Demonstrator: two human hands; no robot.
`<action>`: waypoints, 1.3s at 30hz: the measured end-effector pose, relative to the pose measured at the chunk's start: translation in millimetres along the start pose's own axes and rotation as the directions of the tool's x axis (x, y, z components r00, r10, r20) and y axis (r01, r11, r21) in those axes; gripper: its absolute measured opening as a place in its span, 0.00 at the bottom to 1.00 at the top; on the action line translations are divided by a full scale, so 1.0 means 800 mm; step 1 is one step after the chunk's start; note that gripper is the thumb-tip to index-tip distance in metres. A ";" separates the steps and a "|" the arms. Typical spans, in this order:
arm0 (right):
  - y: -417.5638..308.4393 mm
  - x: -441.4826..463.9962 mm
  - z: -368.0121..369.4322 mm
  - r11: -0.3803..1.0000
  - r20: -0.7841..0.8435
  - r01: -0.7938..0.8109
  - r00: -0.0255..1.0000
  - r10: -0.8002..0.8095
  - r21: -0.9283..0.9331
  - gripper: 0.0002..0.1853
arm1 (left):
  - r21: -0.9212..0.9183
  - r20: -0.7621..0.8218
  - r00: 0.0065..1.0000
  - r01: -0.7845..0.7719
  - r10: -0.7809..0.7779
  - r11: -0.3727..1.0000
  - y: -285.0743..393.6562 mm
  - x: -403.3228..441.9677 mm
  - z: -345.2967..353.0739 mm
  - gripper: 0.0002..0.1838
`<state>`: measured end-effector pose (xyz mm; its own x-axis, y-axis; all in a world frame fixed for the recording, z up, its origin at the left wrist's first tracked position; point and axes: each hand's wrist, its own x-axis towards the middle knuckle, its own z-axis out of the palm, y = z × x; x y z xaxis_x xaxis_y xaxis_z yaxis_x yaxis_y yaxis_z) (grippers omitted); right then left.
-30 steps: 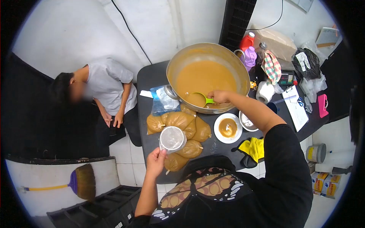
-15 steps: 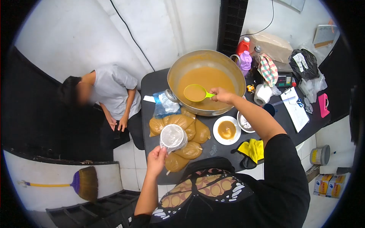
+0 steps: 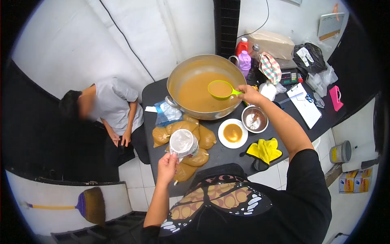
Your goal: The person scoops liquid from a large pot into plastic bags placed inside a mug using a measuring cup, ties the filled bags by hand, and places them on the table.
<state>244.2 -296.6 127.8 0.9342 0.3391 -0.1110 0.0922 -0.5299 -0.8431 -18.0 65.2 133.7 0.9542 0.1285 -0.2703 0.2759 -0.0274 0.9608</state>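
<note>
My right hand (image 3: 248, 94) grips the handle of a lime-green ladle (image 3: 222, 98) full of brown liquid. The ladle is over the right part of a large metal pot (image 3: 195, 65), which holds more of the same liquid. My left hand (image 3: 167, 166) is closed on the near side of a cup (image 3: 183, 143) lined with a clear plastic bag. No liquid shows in the lined cup. Around and under it lie several tied plastic bags of brown liquid (image 3: 206, 138). A white plate (image 3: 221, 137) with a brown liquid in its middle sits right of the bags.
A metal bowl (image 3: 248, 126) and a yellow cloth (image 3: 265, 149) lie on the black table (image 3: 219, 156). Bottles (image 3: 244, 61), a scale (image 3: 289, 77), a clipboard (image 3: 304, 106) and a pink object (image 3: 336, 98) stand farther right. A person in grey (image 3: 118, 101) sits at left.
The filled ladle has moved right and a little up over the pot with my right hand. My left hand still holds the lined cup. The whole view has shifted slightly.
</note>
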 end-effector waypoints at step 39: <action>0.009 -0.159 0.006 0.997 -0.104 -0.079 0.992 0.077 -0.020 0.20 | 0.128 0.134 0.975 -0.193 0.176 0.973 0.076 0.081 0.035 0.16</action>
<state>124.4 -339.7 133.4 0.9692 0.2148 -0.1201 0.0246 -0.5701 -0.8212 64.1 43.9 172.6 0.9946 -0.0127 -0.1026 0.0987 -0.1786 0.9790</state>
